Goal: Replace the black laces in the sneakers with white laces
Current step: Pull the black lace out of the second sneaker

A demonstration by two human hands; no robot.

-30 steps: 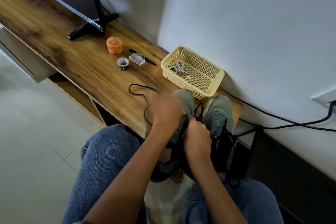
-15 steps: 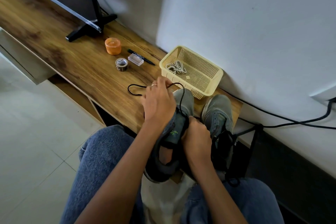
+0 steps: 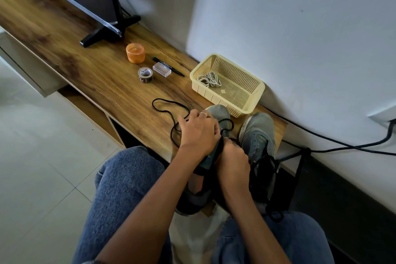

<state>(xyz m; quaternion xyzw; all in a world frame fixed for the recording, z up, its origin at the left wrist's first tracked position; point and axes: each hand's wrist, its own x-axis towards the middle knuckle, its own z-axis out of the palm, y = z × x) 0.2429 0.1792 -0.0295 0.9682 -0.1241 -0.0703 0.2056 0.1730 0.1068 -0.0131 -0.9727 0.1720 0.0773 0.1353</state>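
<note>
Two grey sneakers sit at the near end of the wooden bench. My left hand lies over the left sneaker, its fingers curled on the black lace that trails in a loop across the wood. Just behind it, my right hand grips the same sneaker at its tongue. The right sneaker stands beside it with black laces still threaded. White laces lie coiled in the yellow basket.
On the bench are an orange jar, a tape roll, a clear small box, a black pen and a black monitor stand. Black cables run along the wall to the right. My knees in jeans are below.
My left hand pulled the black lace up and away toward the basket, then came back down onto the sneaker's toe area. More lace now lies loose on the wood. My right hand stayed put.
</note>
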